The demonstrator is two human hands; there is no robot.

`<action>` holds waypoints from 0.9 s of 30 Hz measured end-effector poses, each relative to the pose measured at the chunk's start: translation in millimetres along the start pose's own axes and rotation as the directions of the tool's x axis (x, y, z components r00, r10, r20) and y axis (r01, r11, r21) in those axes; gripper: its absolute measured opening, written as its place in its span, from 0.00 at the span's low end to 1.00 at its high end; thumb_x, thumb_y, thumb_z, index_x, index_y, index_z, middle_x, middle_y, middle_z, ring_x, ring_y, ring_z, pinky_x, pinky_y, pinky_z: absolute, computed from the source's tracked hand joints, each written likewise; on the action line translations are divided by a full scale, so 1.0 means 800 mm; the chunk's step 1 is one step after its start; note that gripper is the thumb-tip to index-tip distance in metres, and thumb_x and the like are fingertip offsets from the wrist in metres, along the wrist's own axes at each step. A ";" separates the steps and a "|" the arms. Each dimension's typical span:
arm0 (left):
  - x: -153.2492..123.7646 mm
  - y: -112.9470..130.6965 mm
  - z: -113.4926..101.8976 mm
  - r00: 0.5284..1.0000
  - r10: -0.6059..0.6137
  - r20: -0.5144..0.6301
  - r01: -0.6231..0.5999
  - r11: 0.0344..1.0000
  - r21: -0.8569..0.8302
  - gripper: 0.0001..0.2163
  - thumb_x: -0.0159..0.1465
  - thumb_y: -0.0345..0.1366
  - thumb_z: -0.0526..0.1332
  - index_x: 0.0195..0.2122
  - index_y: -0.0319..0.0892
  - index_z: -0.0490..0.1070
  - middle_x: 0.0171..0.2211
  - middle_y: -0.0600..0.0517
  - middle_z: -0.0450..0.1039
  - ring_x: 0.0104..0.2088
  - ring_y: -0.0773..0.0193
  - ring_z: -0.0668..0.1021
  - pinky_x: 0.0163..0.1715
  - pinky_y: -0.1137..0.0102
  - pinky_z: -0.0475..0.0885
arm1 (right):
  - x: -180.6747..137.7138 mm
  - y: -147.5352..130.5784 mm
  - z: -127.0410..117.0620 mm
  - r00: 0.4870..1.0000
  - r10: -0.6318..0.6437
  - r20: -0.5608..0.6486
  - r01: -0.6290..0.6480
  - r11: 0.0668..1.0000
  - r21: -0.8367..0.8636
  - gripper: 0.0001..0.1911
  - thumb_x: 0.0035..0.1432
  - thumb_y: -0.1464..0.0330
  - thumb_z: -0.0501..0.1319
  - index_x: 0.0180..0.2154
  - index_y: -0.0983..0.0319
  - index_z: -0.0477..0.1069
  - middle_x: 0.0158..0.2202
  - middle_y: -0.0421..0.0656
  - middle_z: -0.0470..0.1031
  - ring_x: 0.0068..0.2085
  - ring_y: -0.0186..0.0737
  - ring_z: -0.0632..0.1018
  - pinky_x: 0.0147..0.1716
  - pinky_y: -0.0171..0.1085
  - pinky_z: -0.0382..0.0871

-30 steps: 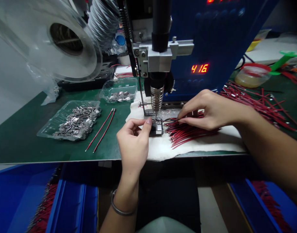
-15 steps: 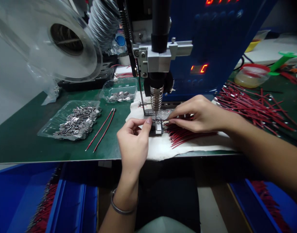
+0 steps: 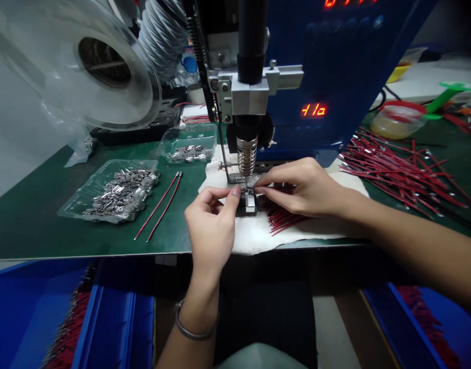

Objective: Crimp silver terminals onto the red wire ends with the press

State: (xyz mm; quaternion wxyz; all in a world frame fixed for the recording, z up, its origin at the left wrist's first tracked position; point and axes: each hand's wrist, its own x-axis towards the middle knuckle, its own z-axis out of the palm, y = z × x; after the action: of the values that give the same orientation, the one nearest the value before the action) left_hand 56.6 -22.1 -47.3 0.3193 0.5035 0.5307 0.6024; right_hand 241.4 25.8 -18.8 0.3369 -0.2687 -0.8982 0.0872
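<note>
Under the spring-wrapped tip (image 3: 246,159) of a soldering machine sits a small metal fixture (image 3: 250,201). My left hand (image 3: 212,220) is closed in a pinch at the fixture's left side; what lies between its thumb and forefinger is too small to make out. From the right, my right hand (image 3: 304,187) pinches a thin wire close to the tip, most of it hidden by the fingers. Below that hand, a bundle of red wires (image 3: 283,220) lies on a white cloth (image 3: 254,238). Two red wires with metal ends (image 3: 164,207) lie left of my left hand.
Clear plastic trays hold small metal parts, a near tray (image 3: 72,205) and a far tray (image 3: 166,136). A heap of red wires (image 3: 404,171) lies at right. The blue machine housing (image 3: 335,61) stands behind. Blue bins (image 3: 116,328) with red wires sit below the table edge.
My right hand has moved a little left, bringing its fingertips closer to the soldering tip and my left fingers. The red display on the machine reads differently. My left hand stays in place.
</note>
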 end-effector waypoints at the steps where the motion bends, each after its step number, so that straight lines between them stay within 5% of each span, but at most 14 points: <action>1: 0.000 0.000 0.000 1.000 0.000 -0.001 0.000 1.000 0.002 0.09 0.57 0.39 0.68 0.30 0.39 0.76 0.27 0.51 0.75 0.27 0.66 0.74 0.26 0.74 0.66 | 0.000 0.000 0.001 1.000 0.007 -0.002 -0.007 1.000 0.003 0.07 0.60 0.72 0.60 0.37 0.65 0.77 0.29 0.42 0.79 0.27 0.31 0.76 0.28 0.30 0.65; 27: 0.000 0.000 0.000 1.000 0.009 0.009 -0.009 1.000 0.008 0.08 0.58 0.39 0.68 0.31 0.38 0.76 0.27 0.51 0.75 0.28 0.67 0.75 0.29 0.75 0.67 | 0.002 0.002 -0.002 0.996 -0.086 0.002 0.086 0.996 0.029 0.07 0.61 0.75 0.59 0.38 0.68 0.77 0.30 0.44 0.77 0.28 0.29 0.74 0.29 0.28 0.66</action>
State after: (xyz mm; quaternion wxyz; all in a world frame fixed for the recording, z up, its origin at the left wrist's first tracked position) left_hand 56.5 -22.4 -47.1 0.3168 0.5099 0.5295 0.5994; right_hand 242.1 27.8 -17.6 0.3427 -0.2249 -0.9081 0.0859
